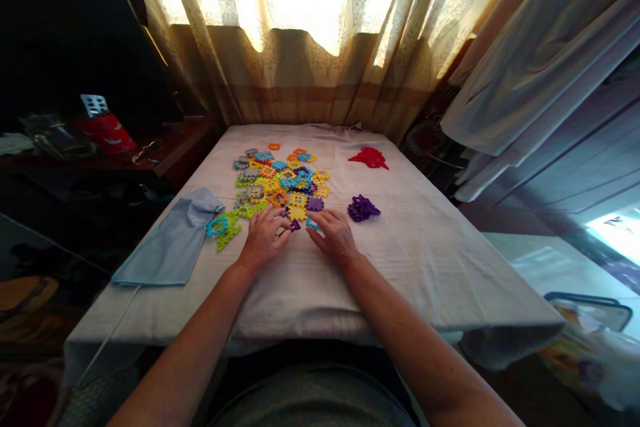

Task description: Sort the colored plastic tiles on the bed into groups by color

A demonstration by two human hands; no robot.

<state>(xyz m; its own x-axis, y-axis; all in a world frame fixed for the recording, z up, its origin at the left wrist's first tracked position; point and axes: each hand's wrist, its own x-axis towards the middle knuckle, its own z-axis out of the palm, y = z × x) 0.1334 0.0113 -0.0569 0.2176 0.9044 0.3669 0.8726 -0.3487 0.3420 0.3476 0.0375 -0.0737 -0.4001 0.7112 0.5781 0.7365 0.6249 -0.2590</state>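
A mixed pile of interlocking plastic building pieces lies on the cloth in front of me, with yellow, orange, grey, blue and lime green ones. My left hand rests at the pile's near edge, fingers apart, its thumb close to a small dark purple piece. Opposite it, my right hand has its fingers stretched over the cloth, and the fingertips touch or partly cover a blue piece. Right of the pile sit a heap of purple pieces and, farther back, a heap of red pieces.
A white cloth covers the table. At its left side lies a folded light blue fabric item with a white cord. A dark side cabinet holds a red cup and a glass jar. Curtains hang behind the table.
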